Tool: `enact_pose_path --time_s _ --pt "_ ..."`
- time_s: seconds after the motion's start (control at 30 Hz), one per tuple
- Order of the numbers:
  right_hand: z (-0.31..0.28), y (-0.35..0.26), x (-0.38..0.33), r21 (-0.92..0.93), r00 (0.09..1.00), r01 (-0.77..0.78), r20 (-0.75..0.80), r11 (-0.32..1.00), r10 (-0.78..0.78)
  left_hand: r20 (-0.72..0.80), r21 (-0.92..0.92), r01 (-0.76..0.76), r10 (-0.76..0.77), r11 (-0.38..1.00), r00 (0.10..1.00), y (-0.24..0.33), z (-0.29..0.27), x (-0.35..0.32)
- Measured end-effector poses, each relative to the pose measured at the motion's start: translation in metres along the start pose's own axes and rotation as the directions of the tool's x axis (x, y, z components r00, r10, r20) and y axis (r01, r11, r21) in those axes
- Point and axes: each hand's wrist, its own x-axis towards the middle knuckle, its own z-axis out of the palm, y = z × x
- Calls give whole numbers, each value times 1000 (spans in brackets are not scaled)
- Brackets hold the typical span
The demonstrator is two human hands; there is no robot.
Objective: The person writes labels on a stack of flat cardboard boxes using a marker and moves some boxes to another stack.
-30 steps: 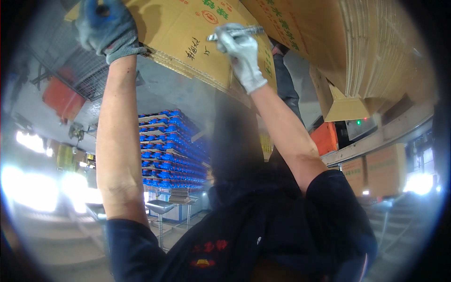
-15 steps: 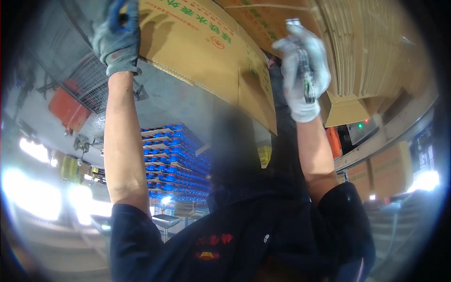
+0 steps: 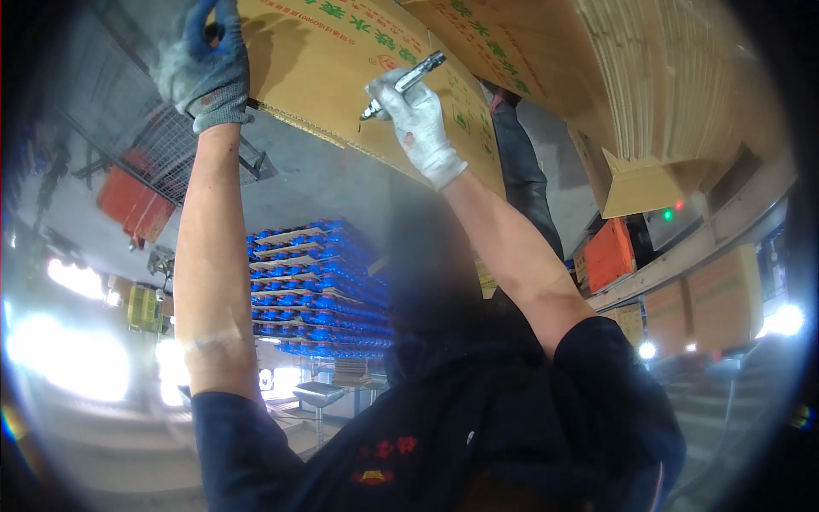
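Overhead, left hand [image 3: 203, 72] in grey-blue glove clamps the cardboard box [image 3: 324, 68] edge; right hand [image 3: 418, 124], white-gloved, grips a silver marker [image 3: 403, 84], tip touching the box.

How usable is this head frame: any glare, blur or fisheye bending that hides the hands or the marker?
Head view: strong glare blooms at lower left and far right; edges bend toward the dark rim. The left hand on the cardboard box and the right hand gripping the marker are sharp and evenly lit. A blurred dark patch covers the centre.
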Motion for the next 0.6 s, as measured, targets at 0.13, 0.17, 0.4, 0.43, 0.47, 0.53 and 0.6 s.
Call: enact_pose_path --time_s 0.13,0.17,0.4,0.43,0.47,0.53,0.6 --pt "-7 5 3 1 1000 11 24 1000 -11 35 5 23 -24 1000 999 1 -1 0" --pt "-9 6 3 -18 998 -39 58 999 40 29 15 21 -21 1000 999 1 0 -1" --pt "-6 1 0 24 1000 -1 28 1000 0 3 73 -38 38 997 999 -9 5 -5" --pt "-4 -2 -2 -19 999 1 45 1000 0 10 47 -24 24 999 1000 -6 3 -3" --pt "-6 -7 -3 -51 997 -27 76 998 31 16 20 -10 10 1000 1000 -5 1 -2" --pt "-8 -3 -1 -24 997 -17 73 1000 18 28 27 12 -13 1000 1000 -3 2 -3" --pt "-10 -3 0 1 998 -2 69 1000 2 36 30 33 -34 999 999 -1 3 -2"
